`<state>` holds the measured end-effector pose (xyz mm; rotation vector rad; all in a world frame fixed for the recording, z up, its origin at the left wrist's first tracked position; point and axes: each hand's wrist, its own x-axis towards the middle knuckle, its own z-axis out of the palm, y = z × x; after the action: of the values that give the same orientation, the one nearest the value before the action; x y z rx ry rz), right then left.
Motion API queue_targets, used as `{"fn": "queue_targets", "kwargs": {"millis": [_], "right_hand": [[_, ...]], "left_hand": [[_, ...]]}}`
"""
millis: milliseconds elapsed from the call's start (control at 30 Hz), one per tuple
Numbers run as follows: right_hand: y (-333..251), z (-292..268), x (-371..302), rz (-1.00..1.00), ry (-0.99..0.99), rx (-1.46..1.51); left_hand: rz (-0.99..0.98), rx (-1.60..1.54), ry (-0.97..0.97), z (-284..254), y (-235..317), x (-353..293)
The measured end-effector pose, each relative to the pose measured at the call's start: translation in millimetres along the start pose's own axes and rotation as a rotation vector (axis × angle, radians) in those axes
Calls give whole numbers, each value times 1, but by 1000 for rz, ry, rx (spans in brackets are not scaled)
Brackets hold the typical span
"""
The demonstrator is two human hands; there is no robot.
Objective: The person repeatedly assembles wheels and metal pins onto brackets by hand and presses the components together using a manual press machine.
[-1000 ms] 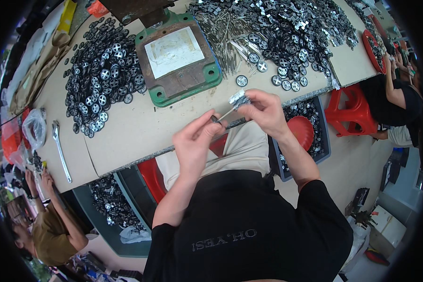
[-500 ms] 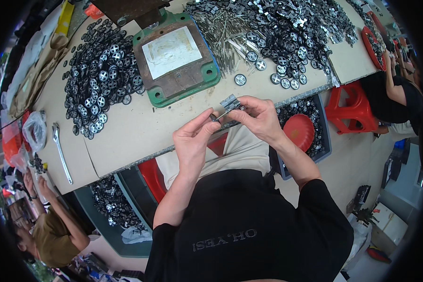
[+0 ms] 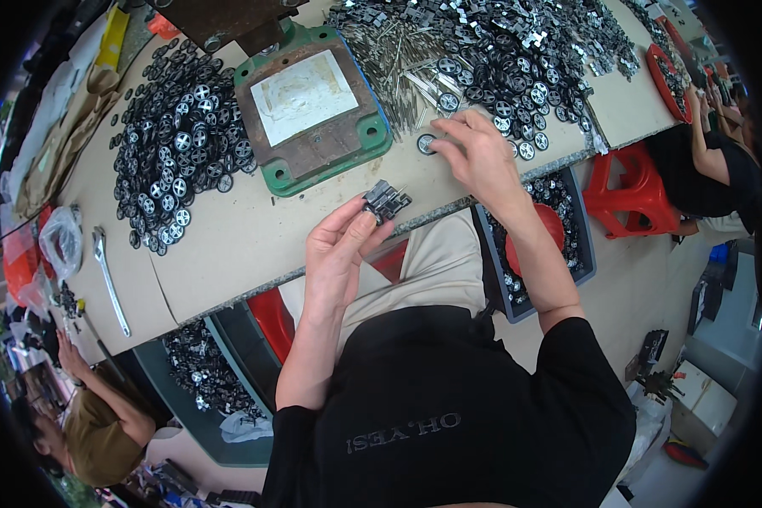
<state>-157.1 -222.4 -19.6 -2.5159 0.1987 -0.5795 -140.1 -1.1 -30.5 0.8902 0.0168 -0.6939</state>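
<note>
My left hand (image 3: pixel 332 258) is closed on a small dark grey plastic toy chassis (image 3: pixel 386 200), held above the table's front edge. A thin metal pin sticks out of its far side. My right hand (image 3: pixel 488 168) hovers over the table with thumb and forefinger apart. Its thumb tip is at a single black wheel (image 3: pixel 426 144) with a silver hub; whether they touch I cannot tell. Beyond lie a heap of metal pins (image 3: pixel 398 68) and a pile of similar wheels (image 3: pixel 525 85). A second wheel pile (image 3: pixel 173 152) lies at the left.
A green-edged press base (image 3: pixel 326 161) stands mid-table. An adjustable wrench (image 3: pixel 110 279) lies at the left. Bins of parts, one grey (image 3: pixel 586 279) and one green (image 3: pixel 178 406), stand below the table edge. A red stool (image 3: pixel 622 199) is at the right. Other people work on both sides.
My right hand has let go of the chassis and moved right and away from me, to the single wheel. My left hand keeps the chassis, now turned differently.
</note>
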Motion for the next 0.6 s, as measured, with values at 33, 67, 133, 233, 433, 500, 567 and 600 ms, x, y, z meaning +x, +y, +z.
{"fn": "queue_targets", "kwargs": {"millis": [33,67,133,233,433,500,567,600], "right_hand": [[0,2,0,-1,0,1],[0,4,-1,-16,-15,-8],[-4,3,0,-33,-34,-12],[-21,-4,-6,253,-189,367],[-42,1,-29,416,-99,962],[-44,2,-31,394,-67,925],[-48,3,-32,399,-56,937],[-49,4,-32,398,-57,938]], "left_hand": [[-53,-41,11,1,2,0],[-53,-40,11,2,3,1],[-63,-88,-27,2,4,1],[-49,-83,-21,-1,2,0],[-47,-103,-28,3,0,1],[-38,-87,-23,3,-2,1],[-27,-71,-16,2,-3,0],[-22,-69,-12,2,-3,-1]]}}
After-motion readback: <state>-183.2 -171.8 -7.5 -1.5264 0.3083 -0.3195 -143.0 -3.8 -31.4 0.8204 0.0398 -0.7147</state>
